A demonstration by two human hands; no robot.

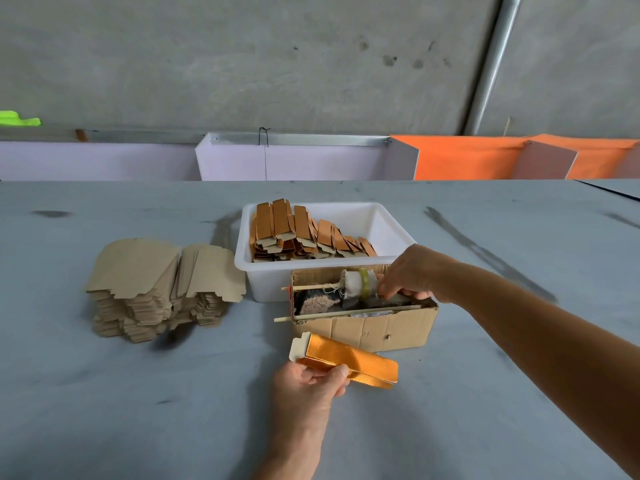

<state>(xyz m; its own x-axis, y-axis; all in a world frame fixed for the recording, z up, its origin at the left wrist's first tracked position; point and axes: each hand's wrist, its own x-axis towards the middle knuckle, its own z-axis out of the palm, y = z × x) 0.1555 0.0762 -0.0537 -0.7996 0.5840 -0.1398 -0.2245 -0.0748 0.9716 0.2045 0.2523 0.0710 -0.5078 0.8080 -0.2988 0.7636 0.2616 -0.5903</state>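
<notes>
Shiny orange-gold flat folded cardboard carton (pixel 349 363), cream tab end pointing far left, long axis running to near right, just above grey table (pixel 138 410). Pinched at near edge by left hand (pixel 308 386). Fingers of right hand (pixel 410 275) curled round white tape-wrapped roll (pixel 358 284) inside brown cardboard box (pixel 381 332).

A white plastic tub (pixel 391 220) stood behind a brown cardboard box (pixel 381 329). In the tub lay folded orange card pieces (pixel 304 233). A pile of flat brown card sheets (pixel 156 282) sat left of it, a shiny orange folded card (pixel 356 362) before the box.
</notes>
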